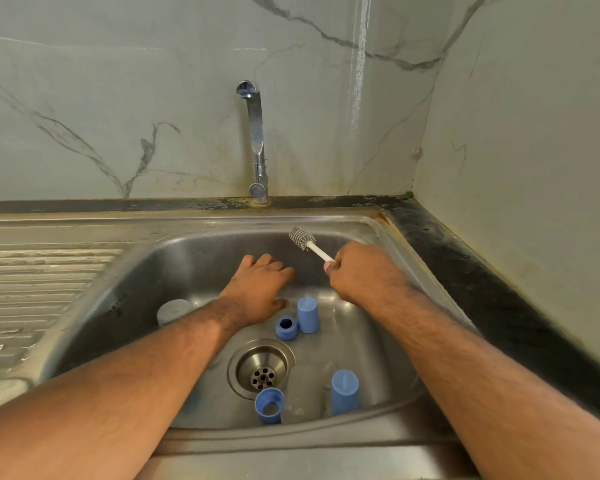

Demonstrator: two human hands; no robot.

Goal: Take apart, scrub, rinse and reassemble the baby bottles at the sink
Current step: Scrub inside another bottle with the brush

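My right hand (pixel 357 271) grips the white handle of a bottle brush (pixel 303 239), whose grey bristle head points up and left over the back of the steel sink (pixel 388 358). My left hand (pixel 257 289) reaches palm down to the sink floor, and its fingers bend away out of sight, so whatever lies under them is hidden. In the basin lie blue bottle parts: an upright cap (pixel 308 313) beside a screw ring (pixel 286 327), and nearer me another ring (pixel 269 405) and cap (pixel 345 391). Faint clear plastic (pixel 326 379) shows between the near two.
The drain strainer (pixel 261 368) sits mid-basin. A chrome faucet (pixel 257 140) stands at the back with no water running. A pale round item (pixel 174 311) lies at the basin's left. A ribbed drainboard (pixel 32 289) lies left, a dark counter (pixel 482 278) and marble wall right.
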